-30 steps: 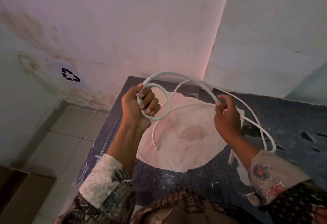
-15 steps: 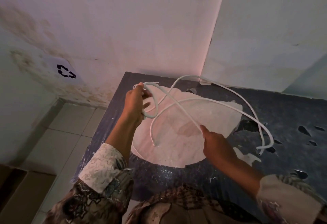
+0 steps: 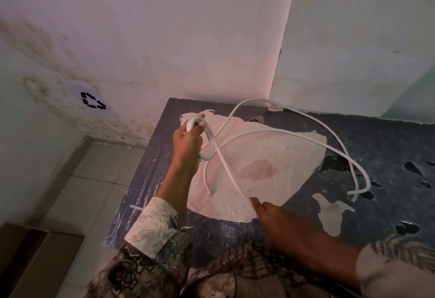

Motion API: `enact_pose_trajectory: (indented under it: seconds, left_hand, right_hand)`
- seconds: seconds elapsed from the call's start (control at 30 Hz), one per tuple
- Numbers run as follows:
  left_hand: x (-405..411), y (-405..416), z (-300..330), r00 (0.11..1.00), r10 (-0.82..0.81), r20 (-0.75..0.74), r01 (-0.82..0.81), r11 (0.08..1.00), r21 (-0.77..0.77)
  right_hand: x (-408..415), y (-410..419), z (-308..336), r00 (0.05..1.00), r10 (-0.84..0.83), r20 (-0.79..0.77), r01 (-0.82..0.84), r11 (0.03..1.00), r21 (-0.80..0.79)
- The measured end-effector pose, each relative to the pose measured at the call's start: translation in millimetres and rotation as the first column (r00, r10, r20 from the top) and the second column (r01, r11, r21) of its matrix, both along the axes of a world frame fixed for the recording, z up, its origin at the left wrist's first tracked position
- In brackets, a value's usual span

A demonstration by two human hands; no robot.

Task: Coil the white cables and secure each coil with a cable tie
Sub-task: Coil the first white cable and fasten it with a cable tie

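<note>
A long white cable (image 3: 341, 145) sprawls in wide loops over a worn dark blue table (image 3: 390, 137). My left hand (image 3: 188, 139) is closed around a small coil of it above the table's far left part. From that coil one strand runs down and right into the fingers of my right hand (image 3: 280, 222), which pinches it low near the table's front. One cable end (image 3: 351, 198) lies at the right; another end (image 3: 210, 191) hangs near the middle. A thin white strip, possibly a cable tie (image 3: 136, 207), lies at the table's left edge.
The table sits in a corner between two pale walls; the stained left wall carries a recycling sticker (image 3: 93, 101). A large bare white patch (image 3: 277, 156) covers the table's middle. A tiled floor and a brown cardboard box (image 3: 35, 257) lie to the left below.
My right hand has slid down the strand, from up beside the coil towards me and lower. The left hand has turned and dropped slightly with the coil. The big loop has sunk onto the table.
</note>
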State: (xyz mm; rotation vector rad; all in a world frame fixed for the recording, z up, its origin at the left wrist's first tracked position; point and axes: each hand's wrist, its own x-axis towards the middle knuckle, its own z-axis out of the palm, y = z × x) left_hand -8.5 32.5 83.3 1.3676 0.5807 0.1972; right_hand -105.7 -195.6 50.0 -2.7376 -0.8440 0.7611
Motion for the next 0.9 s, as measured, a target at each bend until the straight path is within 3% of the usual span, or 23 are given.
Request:
enact_pose_trajectory:
  seconds: [0.1,0.23,0.3,0.37,0.47,0.6,0.77,0.9]
  left_hand:
    - [-2,1,0,1.0,-0.019,0.001,0.019,0.998,0.055]
    - [2,3,1,0.998,-0.045,-0.047,0.053,0.981,0.185]
    - [4,-6,1,0.998,-0.007,-0.064,0.024,0.963,0.268]
    - [5,-9,-1,0.999,0.029,-0.045,-0.016,0.961,0.275]
    - [10,-2,-2,0.997,0.005,-0.076,0.014,0.967,0.254]
    - [4,-11,0,0.97,-0.22,-0.109,0.237,0.952,0.194]
    - [-1,-17,2,0.959,-0.246,-0.14,0.234,0.968,-0.094]
    - [-4,-21,8,0.918,-0.384,-0.102,0.379,0.923,-0.069]
  right_hand:
    - [5,-2,5,0.989,0.147,0.029,-0.146,0.988,-0.044]
    - [20,-15,28,0.916,0.386,0.113,-0.346,0.899,-0.269]
    - [30,-11,33,0.856,0.465,0.226,-0.353,0.845,-0.401]
    - [34,-4,41,0.819,0.464,0.339,-0.303,0.85,-0.431]
    - [35,-4,51,0.689,0.541,0.482,-0.419,0.84,-0.345]
    - [53,-4,70,0.542,0.579,0.609,-0.628,0.761,-0.165]
    - [84,11,104,0.473,0.564,0.677,-0.746,0.665,-0.032]
    - [98,26,116,0.506,0.448,0.737,-0.724,0.685,0.08]
